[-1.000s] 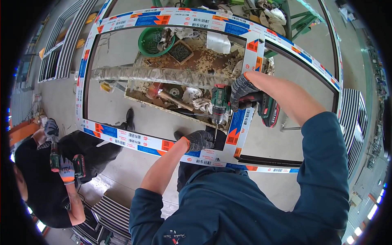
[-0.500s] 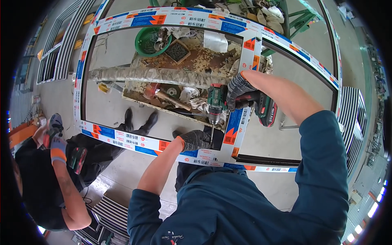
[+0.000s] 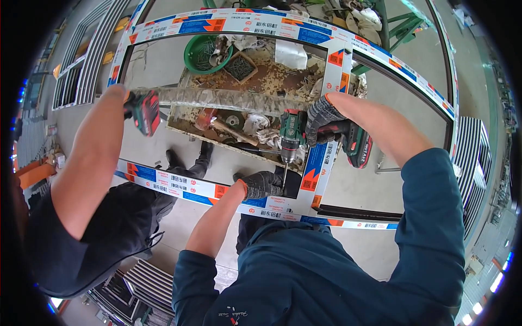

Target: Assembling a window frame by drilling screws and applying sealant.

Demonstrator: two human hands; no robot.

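Observation:
My right hand (image 3: 324, 120), in a dark grey knit glove, is wrapped round the handle of a green and black cordless drill (image 3: 292, 130). The drill points toward me, its long thin bit (image 3: 286, 173) reaching to the near bar of a window frame (image 3: 196, 187) wrapped in printed blue, orange and white film. My left hand (image 3: 263, 185), gloved alike, is closed at the bit's tip against the inner side of that bar, beside the corner with the crossbar (image 3: 318, 163). Whatever its fingers pinch is too small and hidden to name.
Under the frame stands a worn work table (image 3: 283, 81) with a green bowl (image 3: 204, 52) of screws, a square box (image 3: 239, 68) of fasteners and a hammer (image 3: 234, 131). A co-worker at the left holds another drill (image 3: 145, 112) over the frame's left bar. Metal profiles (image 3: 470, 168) stand right.
The co-worker has stepped closer and swung their drill up to the frame's left side. My hands and drill keep the same pose at the near bar; the whole view shifts slightly.

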